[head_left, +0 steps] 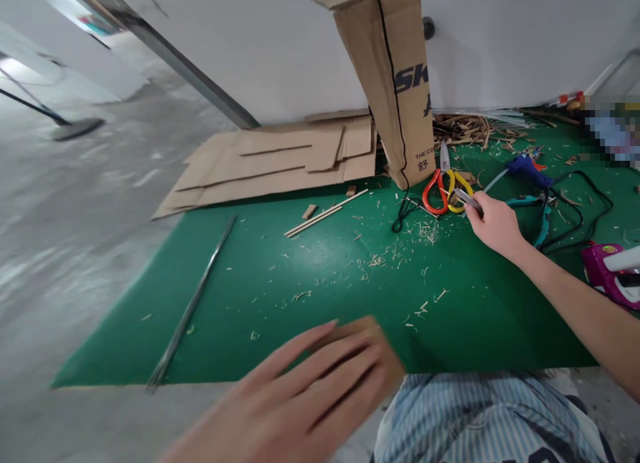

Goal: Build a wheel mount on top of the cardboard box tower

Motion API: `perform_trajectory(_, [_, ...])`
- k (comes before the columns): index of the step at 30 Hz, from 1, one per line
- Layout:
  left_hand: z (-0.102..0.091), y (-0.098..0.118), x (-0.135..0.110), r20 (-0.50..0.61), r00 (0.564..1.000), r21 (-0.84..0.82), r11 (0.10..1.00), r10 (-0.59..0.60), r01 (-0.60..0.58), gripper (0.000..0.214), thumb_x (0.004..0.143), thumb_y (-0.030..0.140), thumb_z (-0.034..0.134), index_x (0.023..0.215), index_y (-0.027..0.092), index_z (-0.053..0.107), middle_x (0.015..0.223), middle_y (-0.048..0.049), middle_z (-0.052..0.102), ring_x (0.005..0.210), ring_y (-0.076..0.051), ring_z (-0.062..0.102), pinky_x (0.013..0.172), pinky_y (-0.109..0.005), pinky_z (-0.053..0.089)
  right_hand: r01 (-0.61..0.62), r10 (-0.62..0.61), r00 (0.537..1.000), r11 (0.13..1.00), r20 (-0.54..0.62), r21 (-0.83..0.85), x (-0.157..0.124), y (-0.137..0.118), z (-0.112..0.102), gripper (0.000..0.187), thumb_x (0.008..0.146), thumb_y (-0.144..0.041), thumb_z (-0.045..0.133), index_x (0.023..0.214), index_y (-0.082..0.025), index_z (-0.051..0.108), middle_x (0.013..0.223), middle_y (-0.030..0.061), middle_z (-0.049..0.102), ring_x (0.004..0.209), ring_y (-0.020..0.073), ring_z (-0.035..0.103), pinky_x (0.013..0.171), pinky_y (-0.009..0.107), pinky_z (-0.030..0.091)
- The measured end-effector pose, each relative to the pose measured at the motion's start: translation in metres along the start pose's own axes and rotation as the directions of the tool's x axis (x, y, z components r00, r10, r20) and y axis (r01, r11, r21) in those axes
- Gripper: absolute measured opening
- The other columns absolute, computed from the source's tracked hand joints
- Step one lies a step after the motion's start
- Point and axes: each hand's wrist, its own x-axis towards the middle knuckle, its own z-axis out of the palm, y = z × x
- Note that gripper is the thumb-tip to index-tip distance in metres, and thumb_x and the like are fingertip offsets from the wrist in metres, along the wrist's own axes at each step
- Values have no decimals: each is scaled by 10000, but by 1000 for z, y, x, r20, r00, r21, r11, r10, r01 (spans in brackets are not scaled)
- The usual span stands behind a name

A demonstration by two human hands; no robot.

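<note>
Brown cardboard, blurred, seems gripped in the partly curled left hand at the near edge of the table. Beyond, rightward, the closed right hand holds a grey tool aimed toward the scissors.

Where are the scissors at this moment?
In the head view, the scissors lie right of centre, beside the tall cardboard box, near the right hand.

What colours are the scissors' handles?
One handle is red-orange, the other handle yellow, best seen in the head view.
</note>
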Motion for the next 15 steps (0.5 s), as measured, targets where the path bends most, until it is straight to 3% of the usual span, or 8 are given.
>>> perform_trajectory(2, [10,4,49,-63,988,35,990,139,-137,285,998,234,504,1221,293,670,1213,40,728,1186,-171,620,1145,-372,378,3,-3,1000,1000,1,3,0,0,0,213,946,-356,454,950,-207,607,811,72,697,673,204,586,562,311,271])
perform_trajectory(5, [38,10,115,-70,940,88,941,334,-327,265,999,214,519,1225,229,656,1175,-34,723,1135,-198,645,1076,-407,460,11,-11,1000,1000,-7,-5,0,0,0,219,951,-364,444,933,-213,601,806,69,695,679,210,595,559,308,260])
perform_trajectory(8, [69,11,154,-93,895,100,899,436,-427,272,1012,163,477,1222,194,646,1212,-77,707,1156,-215,647,1027,-410,495,15,-16,1000,1000,-19,-2,1,1,0,238,960,-374,427,952,-215,603,819,74,701,698,219,606,563,303,270])
perform_trajectory(11, [86,6,155,-60,890,82,891,452,-446,268,1010,154,484,1228,190,637,1201,-78,709,1167,-213,649,1014,-391,496,20,-20,1000,1000,-20,2,2,2,-1,249,963,-375,418,959,-212,606,819,79,701,702,221,606,568,300,280])
perform_trajectory(15, [78,-1,109,34,934,30,934,355,-356,327,1006,207,509,1321,213,599,1288,-50,686,1243,-218,604,1075,-400,450,10,-10,1000,1000,-1,6,2,1,-1,245,956,-378,433,968,-206,608,813,78,692,673,210,586,559,300,272])
